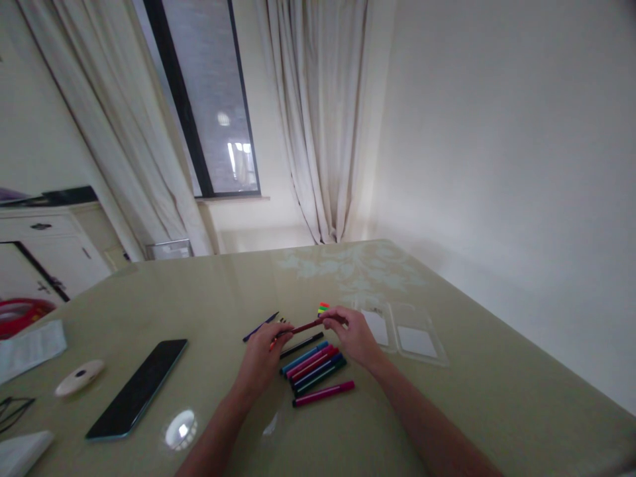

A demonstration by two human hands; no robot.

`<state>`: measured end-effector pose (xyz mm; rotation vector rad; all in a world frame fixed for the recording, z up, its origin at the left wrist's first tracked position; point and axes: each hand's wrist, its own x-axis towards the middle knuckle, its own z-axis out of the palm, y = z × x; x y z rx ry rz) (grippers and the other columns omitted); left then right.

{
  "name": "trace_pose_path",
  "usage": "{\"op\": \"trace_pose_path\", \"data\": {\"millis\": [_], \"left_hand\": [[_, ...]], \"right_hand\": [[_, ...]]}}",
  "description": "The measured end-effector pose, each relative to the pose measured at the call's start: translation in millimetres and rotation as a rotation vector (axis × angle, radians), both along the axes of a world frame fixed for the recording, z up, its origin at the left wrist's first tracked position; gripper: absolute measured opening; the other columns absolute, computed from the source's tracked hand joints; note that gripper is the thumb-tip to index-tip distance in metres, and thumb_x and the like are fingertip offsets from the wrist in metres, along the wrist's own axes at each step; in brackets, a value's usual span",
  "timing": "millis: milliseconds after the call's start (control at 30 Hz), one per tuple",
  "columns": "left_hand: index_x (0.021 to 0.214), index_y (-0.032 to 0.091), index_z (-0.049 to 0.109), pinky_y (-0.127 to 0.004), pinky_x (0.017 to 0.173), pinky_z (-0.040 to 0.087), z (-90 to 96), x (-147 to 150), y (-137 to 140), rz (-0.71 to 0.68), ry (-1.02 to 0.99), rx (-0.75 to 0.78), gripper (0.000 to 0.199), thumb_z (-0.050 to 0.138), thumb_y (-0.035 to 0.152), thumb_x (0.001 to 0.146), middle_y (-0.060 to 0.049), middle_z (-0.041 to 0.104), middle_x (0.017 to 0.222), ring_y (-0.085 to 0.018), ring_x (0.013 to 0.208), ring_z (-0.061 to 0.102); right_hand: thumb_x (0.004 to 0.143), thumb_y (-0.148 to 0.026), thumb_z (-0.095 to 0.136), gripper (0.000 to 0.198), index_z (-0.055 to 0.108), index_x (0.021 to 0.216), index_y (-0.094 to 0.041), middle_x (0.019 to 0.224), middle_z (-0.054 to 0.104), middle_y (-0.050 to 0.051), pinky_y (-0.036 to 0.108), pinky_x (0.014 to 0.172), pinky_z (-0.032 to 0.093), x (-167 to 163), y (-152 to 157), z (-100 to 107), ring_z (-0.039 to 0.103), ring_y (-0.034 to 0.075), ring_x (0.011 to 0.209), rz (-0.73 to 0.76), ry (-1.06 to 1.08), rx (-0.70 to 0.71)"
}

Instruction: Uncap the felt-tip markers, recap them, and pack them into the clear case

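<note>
A dark red marker pen (307,326) is stretched between my two hands, a little above the table. My left hand (265,348) pinches its left end, and my right hand (350,331) pinches the right end. Just below it lies a black pen (301,346). Nearer to me several markers in blue, pink, navy and green (314,366) lie side by side. A magenta marker (324,393) lies apart in front of them. Beyond my left hand is a thin dark blue pen (261,326). Bright sticky tabs (323,309) show behind my right hand, partly hidden.
An open clear plastic case (420,334) with white card lies right of my right hand. On the left of the table (472,411) are a black phone (139,387), a white oval object (79,378) and a face mask (34,349). A wall borders the right edge.
</note>
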<state>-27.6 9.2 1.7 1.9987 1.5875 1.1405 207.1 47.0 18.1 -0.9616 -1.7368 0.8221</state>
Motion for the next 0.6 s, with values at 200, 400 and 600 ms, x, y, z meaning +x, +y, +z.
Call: {"op": "trace_pose_path", "data": {"millis": [200, 400, 600], "left_hand": [[0.098, 0.023, 0.076, -0.038, 0.085, 0.053, 2.6, 3.9, -1.9, 0.007, -0.005, -0.049, 0.027, 0.055, 0.039, 0.091, -0.006, 0.077, 0.098, -0.025, 0.091, 0.069], [0.103, 0.023, 0.073, -0.037, 0.088, 0.049, 5.6, 7.5, -6.2, -0.105, 0.171, -0.068, 0.026, 0.051, 0.035, 0.095, -0.007, 0.076, 0.101, -0.025, 0.096, 0.068], [0.092, 0.023, 0.076, -0.036, 0.083, 0.048, 10.2, 0.5, -7.5, -0.094, 0.333, -0.100, 0.025, 0.055, 0.037, 0.093, -0.007, 0.073, 0.091, -0.025, 0.089, 0.067]], "right_hand": [[0.089, -0.029, 0.063, 0.016, 0.077, 0.090, -0.021, 0.080, 0.077, 0.003, 0.034, 0.079, 0.057, -1.0, -2.2, 4.6, 0.072, 0.020, 0.076, 0.000, -0.001, 0.014], [0.095, -0.026, 0.058, 0.020, 0.077, 0.096, -0.022, 0.095, 0.079, 0.005, 0.034, 0.085, 0.054, 3.0, 1.7, 0.0, 0.072, 0.021, 0.090, -0.037, -0.179, 0.045], [0.097, -0.013, 0.047, 0.033, 0.075, 0.113, -0.020, 0.115, 0.073, 0.010, 0.035, 0.100, 0.047, 8.3, 9.3, -16.1, 0.064, 0.023, 0.110, -0.193, -0.616, 0.163]]}}
